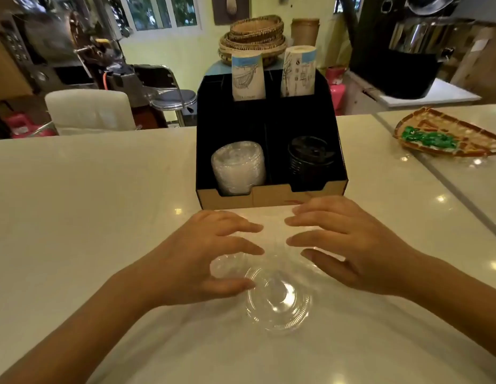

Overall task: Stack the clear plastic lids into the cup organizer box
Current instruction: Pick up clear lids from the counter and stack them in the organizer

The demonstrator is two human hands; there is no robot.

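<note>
A: Where are the lids?

B: One clear lid (277, 299) lies flat on the white bench (89, 203), near the front edge, between the two forearms. A stack of clear lids (238, 167) already sits in the front left compartment of the box (271, 199). There may be more clear plastic under the fingers, but the glare hides it.

A: And the hands?

B: Both hover over the bench just in front of the box. The left hand (197, 261) has its fingers spread and curled, its thumb tip touching or just beside the loose lid's left rim. The right hand (352, 245) is spread as well, fingers pointing left towards the other hand.

A: Is either grip closed on anything?

B: No. Both grips are open, holding nothing that I can see.

A: What else is in the box?

B: Dark lids (310, 159) in the front right compartment, and two stacks of printed paper cups (248, 77) standing in the rear compartments.

A: Anything else on the bench?

B: A woven tray (449, 134) with something green on it, far right, well apart from the hands.
</note>
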